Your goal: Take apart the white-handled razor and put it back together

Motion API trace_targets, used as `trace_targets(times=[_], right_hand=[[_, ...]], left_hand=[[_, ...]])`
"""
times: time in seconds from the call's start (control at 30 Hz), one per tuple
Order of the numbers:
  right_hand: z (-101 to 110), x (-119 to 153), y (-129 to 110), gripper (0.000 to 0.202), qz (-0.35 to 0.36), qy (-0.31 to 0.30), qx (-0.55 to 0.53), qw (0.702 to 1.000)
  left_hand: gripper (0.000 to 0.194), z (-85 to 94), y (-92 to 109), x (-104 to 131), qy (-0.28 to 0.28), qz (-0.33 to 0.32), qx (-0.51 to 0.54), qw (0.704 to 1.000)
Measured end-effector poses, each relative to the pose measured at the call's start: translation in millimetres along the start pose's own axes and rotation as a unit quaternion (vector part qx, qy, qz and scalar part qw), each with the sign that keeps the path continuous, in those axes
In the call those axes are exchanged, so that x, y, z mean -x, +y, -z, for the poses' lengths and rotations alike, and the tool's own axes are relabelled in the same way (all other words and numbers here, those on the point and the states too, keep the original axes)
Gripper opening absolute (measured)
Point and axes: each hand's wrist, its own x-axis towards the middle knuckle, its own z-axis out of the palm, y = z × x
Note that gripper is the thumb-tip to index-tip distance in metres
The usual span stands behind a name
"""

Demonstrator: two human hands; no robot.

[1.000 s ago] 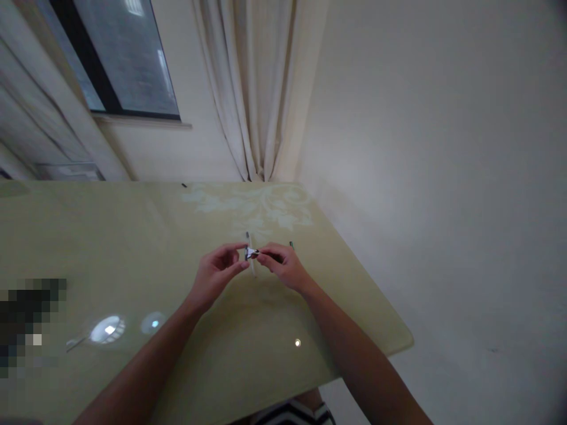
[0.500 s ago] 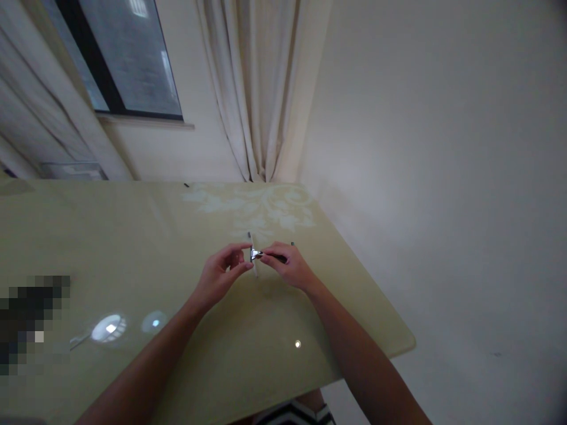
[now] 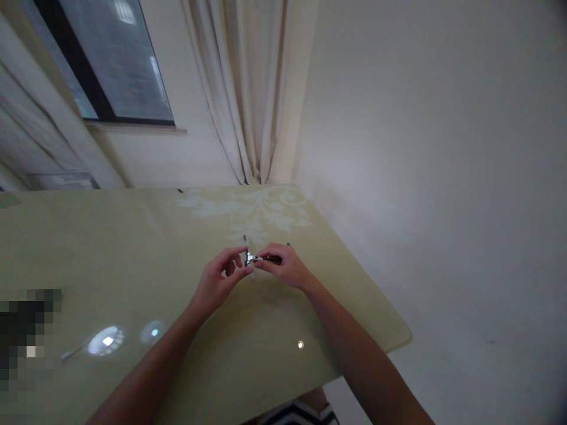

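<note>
A small razor-like tool [image 3: 250, 258] with a shiny metal head and a dark handle is held above the table. My right hand [image 3: 283, 264] pinches its handle between thumb and fingers. The thumb and index finger of my left hand [image 3: 221, 274] are at the two ends of the crosswise head, the other fingers curled. Behind the head lies a thin, pale stick-like item with a dark tip [image 3: 245, 238], partly covered by the hands. A small dark tip [image 3: 289, 244] shows just beyond my right hand; what it belongs to is hidden.
The glossy yellow-green table [image 3: 133, 248] has a white floral pattern at the back. A small dark item [image 3: 180, 190] lies near its far edge. At the left are a thin stick-like item [image 3: 71, 354] and a pixelated dark shape [image 3: 26, 324]. A wall borders the right side.
The view has shifted slightly, and things appear a little lower and further left. The tool's handle is now more level, and its head is turned slightly between my hands.
</note>
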Motion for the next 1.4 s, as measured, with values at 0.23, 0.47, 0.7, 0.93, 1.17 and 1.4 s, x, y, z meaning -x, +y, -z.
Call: trace_targets(times=[0.23,0.47,0.7,0.93,1.17,1.4], right_hand=[[63,-1,38,0.032,-0.146,0.220,0.145,0.953],[75,6,65,0.013,-0.295,0.266,0.249,0.883],[69,5,69,0.017,-0.319,0.258,0.313,0.856],[68,7,66,0.020,-0.328,0.272,0.325,0.844],[67,6,63,0.026,-0.287,0.303,0.312,0.854],[19,-10,35,0.066,-0.130,0.153,0.042,0.979]], left_hand=[[0.050,-11.4,-22,8,-0.066,-0.038,-0.246,0.966],[0.034,-15.4,-24,13,-0.136,-0.054,-0.369,0.918],[0.037,-13.8,-10,13,-0.123,0.057,-0.463,0.876],[0.038,-12.0,-6,11,-0.148,0.083,-0.501,0.849],[0.035,-9.0,-13,10,-0.096,0.099,-0.449,0.883],[0.035,-22.1,-5,12,0.001,-0.019,-0.274,0.962]])
